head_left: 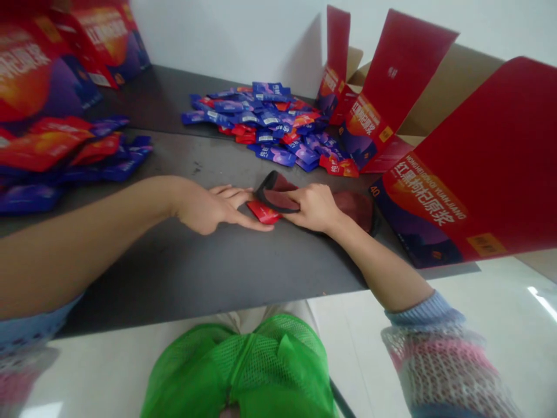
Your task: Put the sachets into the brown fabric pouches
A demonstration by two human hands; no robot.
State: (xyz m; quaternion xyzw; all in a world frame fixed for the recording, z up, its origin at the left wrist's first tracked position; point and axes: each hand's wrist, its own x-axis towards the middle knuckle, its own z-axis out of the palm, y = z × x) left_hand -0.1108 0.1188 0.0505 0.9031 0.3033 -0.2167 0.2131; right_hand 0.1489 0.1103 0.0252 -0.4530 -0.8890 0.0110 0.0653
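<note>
Cloth [354, 210] in the right hand [315, 206], and it's a firm hold: the fingers are closed on the maroon fabric, with its black-edged end lifted and curled toward the left hand [209, 212]. The rest of it stretches out beyond the right wrist, low on the bench [195, 267]. Over to the left hand now, and that one is open, palm down, fingers spread away from the body and thumb reaching across toward the right hand. Right there between the two hands lies a small red packet [264, 212], flat on the bench, the left thumb along its near edge and the curled cloth just above it, partly covering its far side.

Look past the hands and there's a big loose heap [270, 122] of blue and red packets, spilling toward the right. Right of the right hand, three red boxes [478, 186] stand in a row, flaps up, the closest one looming large beside the cloth's end. Out beyond the left forearm, a second pile [65, 151] of packets sits in front of more printed boxes [104, 35], rather blurred at the edge.
</note>
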